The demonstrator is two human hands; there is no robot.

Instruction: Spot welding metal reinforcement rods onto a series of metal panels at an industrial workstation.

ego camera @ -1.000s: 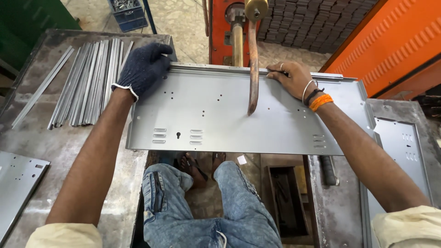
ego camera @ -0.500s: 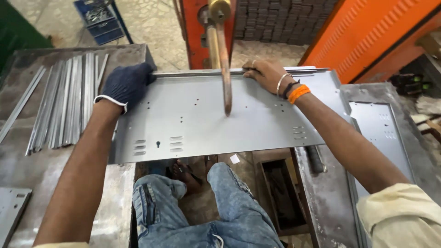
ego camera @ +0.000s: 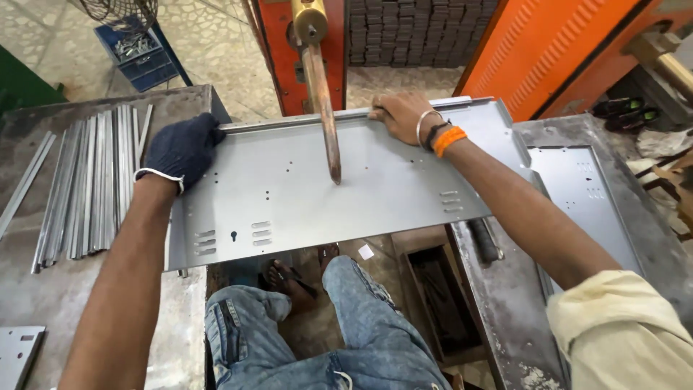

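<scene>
Presently: grey punched sheet-metal panel (ego camera: pixel 346 191) spans gap between steel tables, under copper welder electrode (ego camera: pixel 323 101). Gloved left hand (ego camera: pixel 182 148) clamps far-left corner; bare right hand (ego camera: pixel 401 115) grips far flange, steadying panel. Strip stack (ego camera: pixel 90 180) lies left.

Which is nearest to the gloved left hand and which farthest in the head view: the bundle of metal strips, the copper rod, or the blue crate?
1. Bundle of metal strips: just beside the left hand, on the bench at its outer side.
2. Blue crate: on the floor beyond the bench, up past the hand.
3. Copper rod: toward the middle, over the grey sheet.
</scene>
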